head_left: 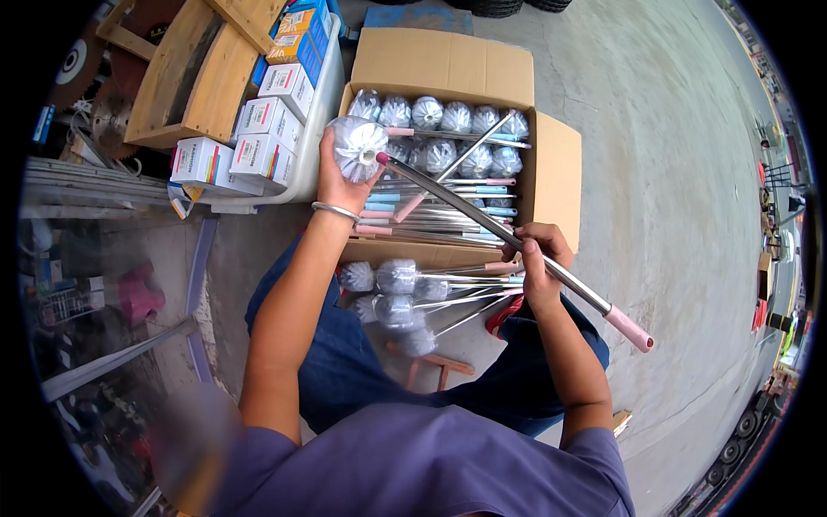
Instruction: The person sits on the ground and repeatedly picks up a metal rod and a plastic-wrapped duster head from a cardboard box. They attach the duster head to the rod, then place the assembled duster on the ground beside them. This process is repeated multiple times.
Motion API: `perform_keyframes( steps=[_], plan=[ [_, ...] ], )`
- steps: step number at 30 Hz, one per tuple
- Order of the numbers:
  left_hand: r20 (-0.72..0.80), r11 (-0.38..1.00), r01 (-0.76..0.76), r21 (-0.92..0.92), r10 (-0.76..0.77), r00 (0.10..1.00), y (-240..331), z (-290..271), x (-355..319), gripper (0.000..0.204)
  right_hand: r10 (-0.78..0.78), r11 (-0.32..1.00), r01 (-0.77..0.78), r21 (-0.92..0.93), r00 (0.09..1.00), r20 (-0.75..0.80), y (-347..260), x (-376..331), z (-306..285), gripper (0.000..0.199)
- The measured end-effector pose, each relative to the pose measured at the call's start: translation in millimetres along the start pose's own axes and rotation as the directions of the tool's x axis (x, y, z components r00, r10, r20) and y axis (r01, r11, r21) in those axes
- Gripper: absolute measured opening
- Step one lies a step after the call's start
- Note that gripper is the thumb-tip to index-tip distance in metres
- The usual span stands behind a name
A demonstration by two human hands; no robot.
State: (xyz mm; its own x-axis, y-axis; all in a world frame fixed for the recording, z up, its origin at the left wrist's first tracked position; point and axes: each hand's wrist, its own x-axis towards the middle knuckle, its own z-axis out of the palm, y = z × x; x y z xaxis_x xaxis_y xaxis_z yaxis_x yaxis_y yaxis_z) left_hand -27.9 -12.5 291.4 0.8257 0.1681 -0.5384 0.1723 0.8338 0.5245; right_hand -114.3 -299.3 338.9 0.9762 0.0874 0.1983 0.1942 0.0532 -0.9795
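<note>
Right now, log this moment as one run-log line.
left hand: holds wrapped brush head | right hand: grips metal handle | cardboard box: open, full of brushes | more brushes on lap

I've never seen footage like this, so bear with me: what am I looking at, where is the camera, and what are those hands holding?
No machine here: a person wears a wide-angle camera on the head, looking down, so edges bend. The left hand grips the plastic-wrapped brush head of a long metal-handled brush; the right hand holds its shaft near the middle. The pink grip points lower right. Behind is an open cardboard box full of the same brushes; more brushes lie on the person's lap. Small boxes are stacked to the left.
</note>
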Motion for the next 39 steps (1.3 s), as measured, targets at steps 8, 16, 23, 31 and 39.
perform_keyframes(
  steps=[8,16,23,31,39],
  plan=[
    [0.008,0.994,-0.033,0.104,0.032,0.999,-6,-10,9,0.056,-0.44,0.65,0.65,-0.394,0.744,0.503,-5,13,6,0.017],
    [0.012,0.966,-0.184,0.181,0.185,0.983,10,-13,15,0.062,0.164,0.96,-0.268,0.086,0.78,0.604,13,-18,28,0.031],
    [0.096,0.86,-0.436,0.266,0.426,0.9,6,2,3,0.064,0.561,0.769,-0.639,0.023,0.692,0.455,20,-24,37,0.045],
    [0.215,0.886,-0.41,0.216,0.366,0.905,4,9,-8,0.066,0.569,0.336,-0.865,0.371,0.501,0.652,27,-29,37,0.018],
    [0.293,0.812,-0.518,0.269,0.443,0.847,2,13,-15,0.064,0.618,0.747,-0.664,-0.005,0.693,0.371,21,-29,42,0.019]
  ],
)
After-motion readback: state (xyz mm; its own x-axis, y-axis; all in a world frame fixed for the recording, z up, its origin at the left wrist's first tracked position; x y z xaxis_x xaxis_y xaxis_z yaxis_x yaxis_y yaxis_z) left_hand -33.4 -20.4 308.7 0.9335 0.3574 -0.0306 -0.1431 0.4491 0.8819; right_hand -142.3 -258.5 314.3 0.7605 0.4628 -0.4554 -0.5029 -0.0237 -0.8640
